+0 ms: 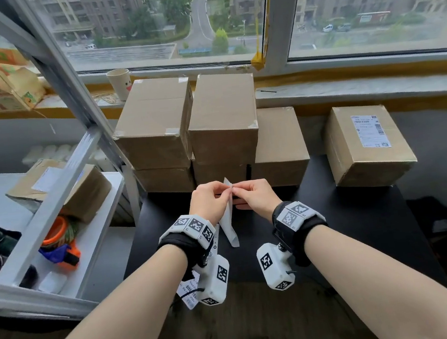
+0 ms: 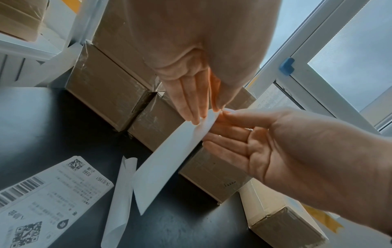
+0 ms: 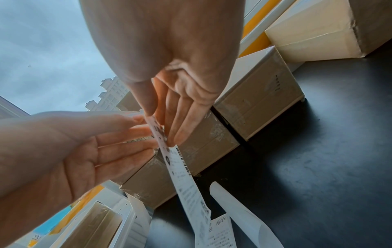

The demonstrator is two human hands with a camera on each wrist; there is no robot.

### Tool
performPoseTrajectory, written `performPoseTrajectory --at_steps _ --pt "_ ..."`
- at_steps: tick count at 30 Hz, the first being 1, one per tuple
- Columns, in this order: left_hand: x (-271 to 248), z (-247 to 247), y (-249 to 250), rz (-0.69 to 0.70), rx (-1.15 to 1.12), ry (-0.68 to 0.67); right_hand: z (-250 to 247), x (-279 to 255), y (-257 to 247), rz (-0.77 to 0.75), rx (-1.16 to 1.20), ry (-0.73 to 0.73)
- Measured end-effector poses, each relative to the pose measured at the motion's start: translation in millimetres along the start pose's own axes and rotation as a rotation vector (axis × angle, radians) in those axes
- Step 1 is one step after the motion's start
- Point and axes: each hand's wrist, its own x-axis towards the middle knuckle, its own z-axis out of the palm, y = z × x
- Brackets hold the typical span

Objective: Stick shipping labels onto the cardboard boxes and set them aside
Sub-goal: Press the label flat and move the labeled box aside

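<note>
Both hands meet over the black table [image 1: 364, 222], in front of a stack of plain cardboard boxes [image 1: 155, 127]. My left hand [image 1: 219, 191] and right hand [image 1: 240, 189] each pinch the top corner of one shipping label [image 1: 230, 219], which hangs down between them. The left wrist view shows the label's blank white back [image 2: 165, 167] under the left hand [image 2: 203, 114]. Its printed side with a barcode [image 3: 184, 176] shows in the right wrist view, below the right hand [image 3: 167, 134]. More printed labels [image 2: 42, 201] lie on the table under my left wrist.
A box bearing a label [image 1: 366, 146] stands at the table's right rear. A curled white backing strip [image 2: 120, 201] lies on the table. A white shelf on the left holds another labelled box [image 1: 58, 189] and an orange tool [image 1: 60, 245]. A paper cup [image 1: 119, 83] stands on the window sill.
</note>
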Motion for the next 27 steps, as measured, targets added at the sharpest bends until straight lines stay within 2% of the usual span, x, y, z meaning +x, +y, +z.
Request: performPoseTrajectory --at_steps 21,27 --pt "4.0 -6.9 -6.0 -0.068 0.067 0.007 6.3 0.8 6.6 -0.058 -0.067 -0.096" --pt "0.8 -7.3 -7.8 -0.094 0.042 0.011 9.3 2.2 13.8 -0.052 -0.065 -0.035"
